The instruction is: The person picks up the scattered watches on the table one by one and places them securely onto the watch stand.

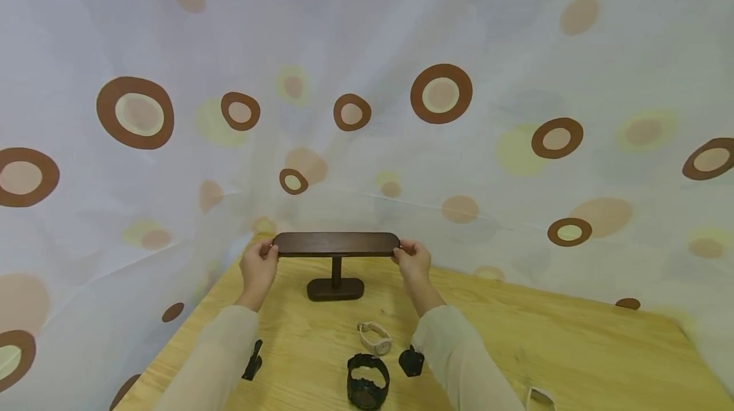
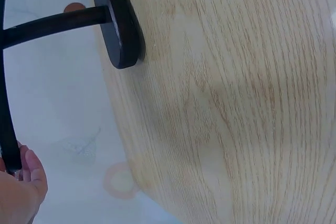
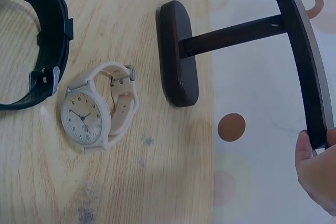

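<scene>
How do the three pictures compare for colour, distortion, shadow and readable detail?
Head view: the table looks yellow, and the white watch is too small to read; right wrist view: cooler tint, the dark bar appears bowed, but that watch shows clearly; left wrist view: also cooler, bar bowed too, soft shadow on the table.

The T-shaped stand (image 1: 336,244) seems to be made of wood, smooth and slightly glossy. A fine grain is shown by the wooden tabletop (image 2: 220,103). The white wristwatch (image 3: 85,118) is finished in matt, plastic-looking material, its buckle (image 3: 130,73) in shiny metal. The backdrop (image 1: 367,35) is formed by smooth, creased sheeting.
</scene>
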Demonstrator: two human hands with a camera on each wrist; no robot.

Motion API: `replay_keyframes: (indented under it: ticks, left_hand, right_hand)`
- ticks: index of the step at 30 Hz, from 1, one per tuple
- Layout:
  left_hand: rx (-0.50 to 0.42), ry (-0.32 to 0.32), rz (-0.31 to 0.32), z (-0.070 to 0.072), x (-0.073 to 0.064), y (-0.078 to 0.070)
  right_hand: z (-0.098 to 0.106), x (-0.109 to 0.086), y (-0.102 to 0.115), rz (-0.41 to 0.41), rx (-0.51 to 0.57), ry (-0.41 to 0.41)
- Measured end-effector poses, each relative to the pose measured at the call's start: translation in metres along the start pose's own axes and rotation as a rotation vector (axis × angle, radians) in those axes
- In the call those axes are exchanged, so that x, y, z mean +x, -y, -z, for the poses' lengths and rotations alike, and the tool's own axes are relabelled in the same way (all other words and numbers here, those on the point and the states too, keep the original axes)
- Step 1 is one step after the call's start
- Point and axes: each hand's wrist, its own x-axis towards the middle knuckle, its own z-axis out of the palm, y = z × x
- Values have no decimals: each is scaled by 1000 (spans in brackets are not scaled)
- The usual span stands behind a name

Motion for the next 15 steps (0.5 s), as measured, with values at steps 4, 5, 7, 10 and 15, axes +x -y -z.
replay_keyframes:
  ticks: [4,5,7,10,15]
  left_hand:
    - [11,14,-21,-2,-2,0]
    - [12,19,-25,-3,-3,-1]
    - [9,28,-26,-4,-4,-1]
    - [8,33,-18,-7,-6,-2]
    - [5,22,-26,-9,-6,-7]
  right_hand:
    - [5,-2,0,-1,-3,-17]
    - [6,-3,0,-3,-6,-24]
    - [9,-5,1,-12,-11,-34]
    - [12,-8,1,-15,-10,-43]
    - [16,-8,3,5,2,-52]
